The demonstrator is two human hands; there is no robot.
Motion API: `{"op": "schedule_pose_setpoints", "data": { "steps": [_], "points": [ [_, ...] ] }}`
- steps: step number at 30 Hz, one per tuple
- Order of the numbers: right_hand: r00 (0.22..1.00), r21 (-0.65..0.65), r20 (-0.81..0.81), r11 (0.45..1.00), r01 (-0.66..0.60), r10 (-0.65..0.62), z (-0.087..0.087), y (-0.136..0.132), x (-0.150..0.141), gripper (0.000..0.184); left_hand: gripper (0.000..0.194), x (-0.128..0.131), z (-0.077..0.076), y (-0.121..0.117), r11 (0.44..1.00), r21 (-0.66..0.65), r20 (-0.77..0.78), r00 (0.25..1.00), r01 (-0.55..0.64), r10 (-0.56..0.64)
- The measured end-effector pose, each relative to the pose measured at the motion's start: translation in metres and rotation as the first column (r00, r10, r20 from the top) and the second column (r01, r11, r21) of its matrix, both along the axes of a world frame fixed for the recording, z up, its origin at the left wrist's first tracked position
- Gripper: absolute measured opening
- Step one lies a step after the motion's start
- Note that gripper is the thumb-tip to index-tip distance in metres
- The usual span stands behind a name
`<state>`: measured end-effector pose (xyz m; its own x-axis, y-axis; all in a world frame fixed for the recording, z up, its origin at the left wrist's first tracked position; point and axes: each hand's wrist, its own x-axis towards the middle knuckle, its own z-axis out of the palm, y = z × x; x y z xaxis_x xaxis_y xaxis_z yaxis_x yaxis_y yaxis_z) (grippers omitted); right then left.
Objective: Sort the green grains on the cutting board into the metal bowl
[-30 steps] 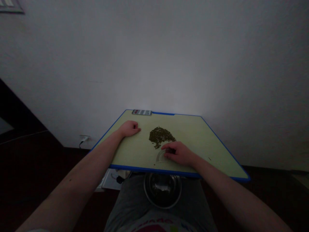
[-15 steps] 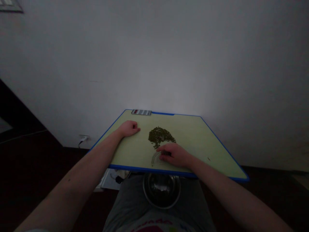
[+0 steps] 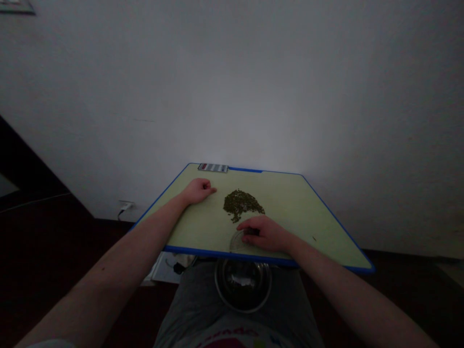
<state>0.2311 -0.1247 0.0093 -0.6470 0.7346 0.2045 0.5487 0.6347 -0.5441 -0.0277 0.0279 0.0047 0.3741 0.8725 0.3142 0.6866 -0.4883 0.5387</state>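
A heap of small dark green beans [image 3: 241, 200] lies spread on the pale yellow folding table [image 3: 290, 193], with a few loose at its near side. My right hand [image 3: 266, 234] is just in front of the heap, fingers bent over a clear curved piece with fine markings, like a protractor [image 3: 235, 240]. That piece lies flat near the table's front edge, partly hidden under the hand. To the left of the beans, my left hand [image 3: 198, 190] rests on the tabletop with its fingers curled in and its thumb sticking out; nothing shows in it.
Below the front edge, a shiny metal bowl [image 3: 242, 285] sits on my lap. A phone [image 3: 213, 167] lies at the back left edge against the wall. One small dark sliver [image 3: 314, 238] is on the right of the table. A plug [image 3: 126, 207] is in the wall socket.
My right hand and the clear curved piece have shifted slightly right, closer to the front edge. My left hand has moved a little right and away from me. The bean heap looks the same.
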Motion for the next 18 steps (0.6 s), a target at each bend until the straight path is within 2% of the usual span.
{"op": "schedule_pose_setpoints", "data": {
  "steps": [2, 5, 9, 12, 15, 18],
  "points": [
    [0.999, -0.045, -0.031, 0.999, 0.006, -0.007, 0.0, -0.001, 0.001, 0.03, 0.04, 0.009, 0.0, -0.002, 0.995, -0.101, 0.159, 0.987, -0.004, 0.02],
    [0.998, -0.08, -0.059, 0.997, 0.011, -0.016, -0.001, -0.001, 0.001, 0.028, 0.04, 0.02, 0.0, -0.004, 0.963, -0.257, 0.413, 0.91, 0.086, 0.029],
    [0.996, -0.086, -0.081, 0.996, 0.026, -0.033, -0.001, 0.001, -0.001, 0.029, 0.033, 0.025, -0.002, -0.003, 0.928, -0.327, 0.564, 0.824, 0.177, 0.042],
    [0.996, -0.095, -0.09, 0.995, 0.012, -0.021, -0.001, 0.001, -0.002, 0.028, 0.026, 0.023, -0.003, -0.002, 0.951, -0.284, 0.474, 0.88, 0.121, 0.029],
    [0.996, -0.113, -0.093, 0.994, 0.004, -0.015, -0.001, 0.002, -0.002, 0.028, 0.025, 0.017, -0.002, -0.003, 0.991, -0.104, 0.222, 0.973, 0.087, -0.062],
    [0.994, -0.128, -0.104, 0.992, 0.008, -0.022, -0.002, 0.001, -0.001, 0.028, 0.027, 0.011, -0.001, -0.004, 0.993, 0.032, 0.034, 0.993, 0.115, -0.116]
  ]
}}
